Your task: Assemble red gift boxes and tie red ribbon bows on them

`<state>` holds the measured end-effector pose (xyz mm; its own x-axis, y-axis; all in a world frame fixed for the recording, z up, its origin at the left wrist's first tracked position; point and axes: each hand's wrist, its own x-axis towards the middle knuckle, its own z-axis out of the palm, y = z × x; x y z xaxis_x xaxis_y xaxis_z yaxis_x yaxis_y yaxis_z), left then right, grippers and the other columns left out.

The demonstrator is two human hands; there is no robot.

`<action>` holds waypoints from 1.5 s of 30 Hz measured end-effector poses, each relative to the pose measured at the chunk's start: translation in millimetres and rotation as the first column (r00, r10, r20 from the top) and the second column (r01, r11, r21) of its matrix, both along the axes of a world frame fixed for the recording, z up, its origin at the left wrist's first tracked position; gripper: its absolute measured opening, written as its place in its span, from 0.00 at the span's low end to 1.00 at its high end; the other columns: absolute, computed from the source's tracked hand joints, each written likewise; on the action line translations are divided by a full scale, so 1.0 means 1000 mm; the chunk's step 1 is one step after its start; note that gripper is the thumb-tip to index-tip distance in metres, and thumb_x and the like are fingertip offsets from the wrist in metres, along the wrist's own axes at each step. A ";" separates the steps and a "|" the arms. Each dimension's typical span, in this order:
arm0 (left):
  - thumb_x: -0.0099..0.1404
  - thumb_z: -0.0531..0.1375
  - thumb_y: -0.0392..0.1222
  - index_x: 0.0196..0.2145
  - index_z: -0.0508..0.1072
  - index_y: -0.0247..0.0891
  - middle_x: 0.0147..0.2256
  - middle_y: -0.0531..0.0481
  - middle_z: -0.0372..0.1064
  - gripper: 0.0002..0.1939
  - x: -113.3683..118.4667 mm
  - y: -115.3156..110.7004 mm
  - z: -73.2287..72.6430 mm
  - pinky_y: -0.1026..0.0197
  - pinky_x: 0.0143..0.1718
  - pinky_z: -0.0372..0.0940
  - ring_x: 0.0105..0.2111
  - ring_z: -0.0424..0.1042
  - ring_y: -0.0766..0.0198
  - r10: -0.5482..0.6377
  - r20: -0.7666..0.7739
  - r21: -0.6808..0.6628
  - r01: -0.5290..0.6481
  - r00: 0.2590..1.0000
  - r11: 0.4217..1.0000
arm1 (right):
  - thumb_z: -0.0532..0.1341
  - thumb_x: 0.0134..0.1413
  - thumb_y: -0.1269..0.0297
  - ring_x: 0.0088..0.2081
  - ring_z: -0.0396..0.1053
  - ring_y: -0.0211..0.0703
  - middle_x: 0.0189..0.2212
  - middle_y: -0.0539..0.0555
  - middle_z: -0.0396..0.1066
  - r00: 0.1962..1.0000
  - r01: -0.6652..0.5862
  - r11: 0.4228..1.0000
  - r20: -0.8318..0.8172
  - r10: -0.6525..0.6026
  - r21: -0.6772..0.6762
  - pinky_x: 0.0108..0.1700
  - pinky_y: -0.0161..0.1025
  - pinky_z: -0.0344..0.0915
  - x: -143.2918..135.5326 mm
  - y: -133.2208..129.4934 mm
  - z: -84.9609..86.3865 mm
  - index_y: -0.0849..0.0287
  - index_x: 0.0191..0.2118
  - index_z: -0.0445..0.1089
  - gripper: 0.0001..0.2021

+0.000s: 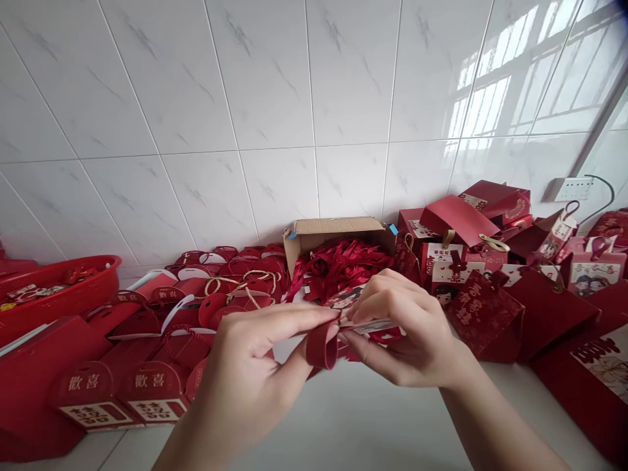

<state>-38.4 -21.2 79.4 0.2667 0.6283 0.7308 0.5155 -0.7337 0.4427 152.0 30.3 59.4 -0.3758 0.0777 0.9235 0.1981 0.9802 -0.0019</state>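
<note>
Between thumb and fingers, my left hand (265, 366) pinches a dark red strap (321, 347) that curls into a loop. My right hand (415, 333) is closed on a small red and white gift box (346, 298) with a cartoon figure printed on it. Both sets of fingertips meet where the strap joins the box. Most of the box is hidden by the right fingers. Just behind the hands, an open cardboard carton (336, 226) holds a heap of dark red ribbons (348, 258).
Rows of red gift boxes (152, 383) stand at left, some with rope handles. A red plastic basket (105, 278) with small items is at far left. More gift boxes (485, 320) crowd the right, near a power socket (572, 190). Behind is a tiled wall (275, 85).
</note>
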 end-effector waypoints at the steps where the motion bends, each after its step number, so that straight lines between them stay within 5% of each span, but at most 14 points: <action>1: 0.59 0.63 0.30 0.38 0.80 0.45 0.35 0.57 0.80 0.13 0.000 0.000 -0.001 0.74 0.37 0.72 0.33 0.79 0.68 0.001 -0.013 -0.008 -0.001 1.000 1.000 | 0.63 0.52 0.74 0.26 0.67 0.36 0.26 0.50 0.71 1.000 -0.001 1.000 0.004 0.001 0.000 0.29 0.37 0.59 0.000 0.000 0.000 0.59 0.33 0.61 0.08; 17: 0.63 0.56 0.30 0.43 0.75 0.45 0.43 0.49 0.72 0.15 -0.015 -0.002 0.007 0.65 0.45 0.69 0.46 0.72 0.62 -0.298 -0.090 -0.112 0.288 0.950 0.951 | 0.62 0.53 0.77 0.34 0.71 0.39 0.33 0.57 0.73 0.995 -0.101 0.992 -0.015 0.103 0.075 0.34 0.39 0.65 -0.001 -0.004 -0.002 0.62 0.36 0.63 0.07; 24: 0.69 0.51 0.44 0.54 0.69 0.57 0.52 0.54 0.70 0.18 -0.026 -0.014 -0.006 0.57 0.56 0.64 0.53 0.68 0.56 -0.149 0.020 -0.206 0.150 0.989 0.967 | 0.59 0.51 0.79 0.30 0.72 0.37 0.32 0.53 0.75 0.998 -0.053 0.992 -0.036 0.058 0.118 0.34 0.40 0.67 0.000 -0.010 0.001 0.59 0.35 0.62 0.09; 28: 0.70 0.49 0.45 0.57 0.66 0.56 0.57 0.53 0.65 0.20 -0.029 -0.012 -0.005 0.56 0.57 0.64 0.58 0.63 0.53 -0.204 -0.035 -0.243 0.190 0.978 0.951 | 0.60 0.51 0.79 0.30 0.72 0.37 0.31 0.52 0.75 0.999 -0.023 0.988 -0.041 0.029 0.152 0.34 0.41 0.68 0.001 -0.011 0.001 0.59 0.35 0.62 0.09; 34: 0.64 0.52 0.38 0.51 0.72 0.52 0.54 0.50 0.64 0.20 -0.018 -0.008 0.002 0.53 0.56 0.64 0.54 0.66 0.52 -0.346 0.048 -0.237 0.347 0.937 0.907 | 0.61 0.49 0.80 0.29 0.71 0.37 0.30 0.53 0.74 0.995 -0.035 0.987 -0.082 0.049 0.157 0.32 0.40 0.66 0.001 -0.011 0.001 0.61 0.34 0.62 0.09; 45: 0.61 0.60 0.31 0.39 0.76 0.50 0.54 0.50 0.65 0.13 -0.005 0.000 -0.006 0.53 0.51 0.68 0.46 0.72 0.58 -0.331 0.120 -0.159 0.348 0.936 0.924 | 0.59 0.49 0.80 0.31 0.72 0.39 0.35 0.56 0.75 0.993 0.015 0.986 -0.120 0.005 0.165 0.33 0.41 0.66 0.001 -0.017 0.001 0.59 0.33 0.62 0.09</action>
<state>-43.7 -21.3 73.3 0.4254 0.6317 0.6481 0.2017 -0.7643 0.6125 153.1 12.9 60.8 -0.2621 -0.0783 0.9618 0.2112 0.9679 0.1363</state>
